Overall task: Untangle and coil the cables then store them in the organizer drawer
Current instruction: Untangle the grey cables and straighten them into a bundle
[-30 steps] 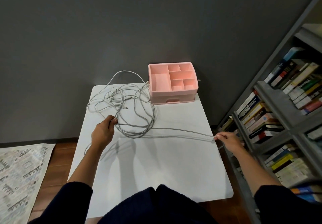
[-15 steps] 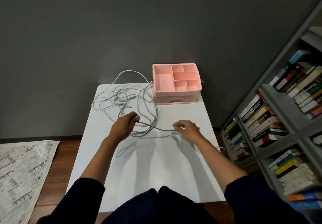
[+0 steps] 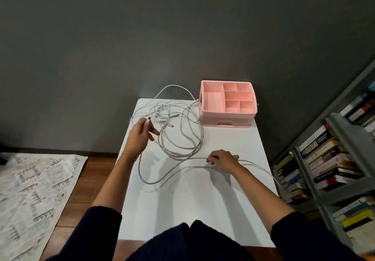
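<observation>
A tangle of grey-white cables (image 3: 178, 130) lies on the white table (image 3: 194, 204), with loops reaching the table's back edge. My left hand (image 3: 142, 131) is raised over the tangle's left side and pinches a cable end with a small plug. A long loop of that cable hangs down and curves across the table to my right hand (image 3: 222, 159), whose curled fingers hold the strand. The strand runs on past my right hand and off the table's right edge. The pink organizer (image 3: 227, 103) stands at the back right with its drawer closed.
A grey bookshelf (image 3: 332, 159) packed with books stands close to the table's right side. A patterned rug (image 3: 34, 195) lies on the wooden floor to the left. A dark grey wall is behind the table.
My left hand has lifted the cable end up and to the left, away from the tangle. A slack loop now lies between both hands. My right hand stays near the middle-right of the table.
</observation>
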